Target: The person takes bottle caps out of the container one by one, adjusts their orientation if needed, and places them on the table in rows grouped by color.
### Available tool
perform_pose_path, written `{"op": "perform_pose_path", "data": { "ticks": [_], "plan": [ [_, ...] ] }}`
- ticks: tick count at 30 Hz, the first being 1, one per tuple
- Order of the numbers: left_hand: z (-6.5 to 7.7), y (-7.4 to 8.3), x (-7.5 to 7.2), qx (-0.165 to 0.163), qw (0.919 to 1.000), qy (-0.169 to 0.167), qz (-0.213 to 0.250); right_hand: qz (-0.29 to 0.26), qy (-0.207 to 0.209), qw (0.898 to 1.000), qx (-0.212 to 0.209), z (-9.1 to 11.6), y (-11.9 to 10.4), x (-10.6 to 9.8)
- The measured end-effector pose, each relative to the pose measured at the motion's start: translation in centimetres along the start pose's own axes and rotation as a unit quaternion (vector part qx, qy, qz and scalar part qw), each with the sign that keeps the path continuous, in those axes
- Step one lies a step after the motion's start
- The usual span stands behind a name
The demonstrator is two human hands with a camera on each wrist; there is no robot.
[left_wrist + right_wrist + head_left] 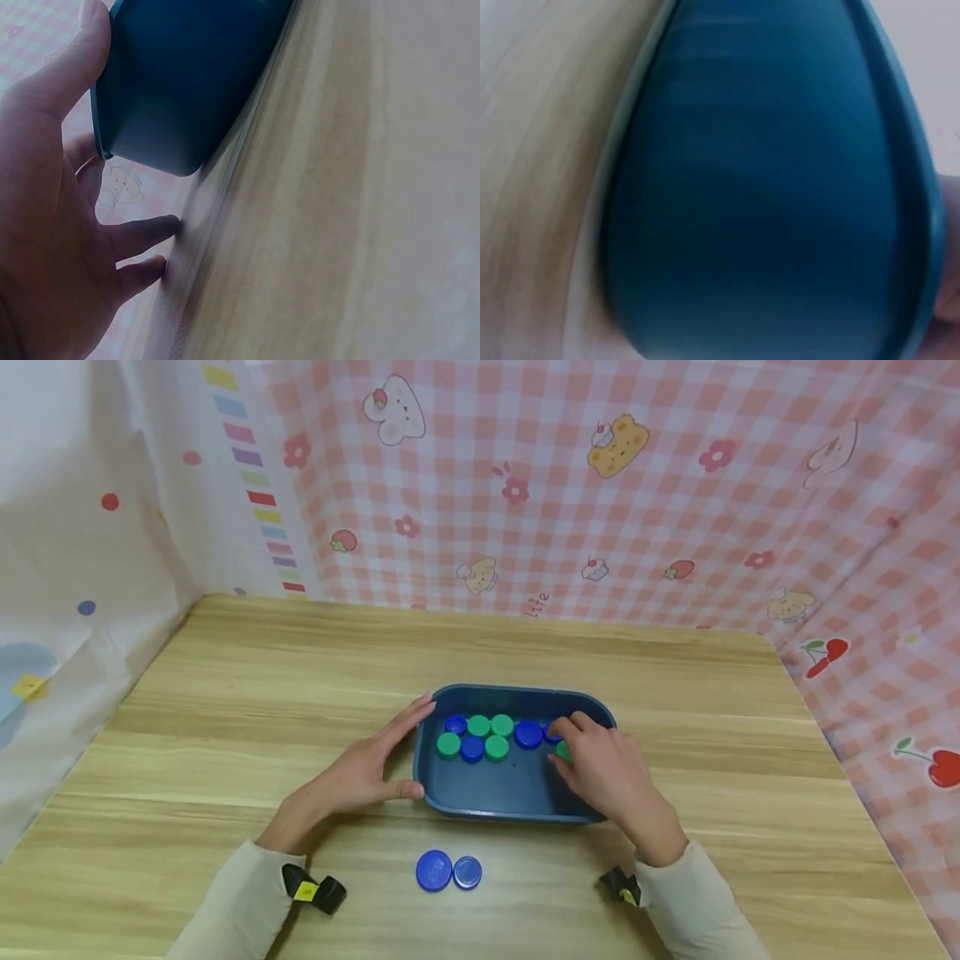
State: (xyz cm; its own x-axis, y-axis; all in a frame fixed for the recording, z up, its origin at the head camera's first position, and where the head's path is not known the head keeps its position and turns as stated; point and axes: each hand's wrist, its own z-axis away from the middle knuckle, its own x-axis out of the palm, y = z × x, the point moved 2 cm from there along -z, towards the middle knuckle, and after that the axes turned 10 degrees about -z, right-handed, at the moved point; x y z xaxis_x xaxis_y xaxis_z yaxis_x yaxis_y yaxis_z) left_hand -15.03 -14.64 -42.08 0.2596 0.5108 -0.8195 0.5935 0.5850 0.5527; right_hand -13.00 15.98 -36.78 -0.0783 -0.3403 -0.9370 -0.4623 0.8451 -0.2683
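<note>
A dark blue tray (517, 793) stands on the wooden table with green and blue bottle caps lying inside. My left hand (360, 772) spans its left end, thumb at the near corner and a fingertip at the far one. In the left wrist view the thumb lies along the tray's (172, 97) rim, and two lower fingertips reach the table. Over the tray's right end, my right hand (607, 768) has bent fingers at a blue bottle cap (552, 734), beside a partly covered green bottle cap (565, 752). I cannot tell whether it pinches either cap.
Two blue caps lie on the table in front of the tray, a larger one (433, 870) beside a smaller one (467, 872). A checked cloth (525, 510) hangs behind the table (300, 643) and along its right side.
</note>
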Motion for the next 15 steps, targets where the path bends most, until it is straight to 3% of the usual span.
{"op": "perform_pose_path", "data": {
  "ticks": [15],
  "plan": [
    [0.09, 0.03, -0.07, 0.000, 1.0000, 0.001, 0.001, 0.069, -0.012, 0.996, 0.063, 0.21, 0.56, 0.86]
  ]
}}
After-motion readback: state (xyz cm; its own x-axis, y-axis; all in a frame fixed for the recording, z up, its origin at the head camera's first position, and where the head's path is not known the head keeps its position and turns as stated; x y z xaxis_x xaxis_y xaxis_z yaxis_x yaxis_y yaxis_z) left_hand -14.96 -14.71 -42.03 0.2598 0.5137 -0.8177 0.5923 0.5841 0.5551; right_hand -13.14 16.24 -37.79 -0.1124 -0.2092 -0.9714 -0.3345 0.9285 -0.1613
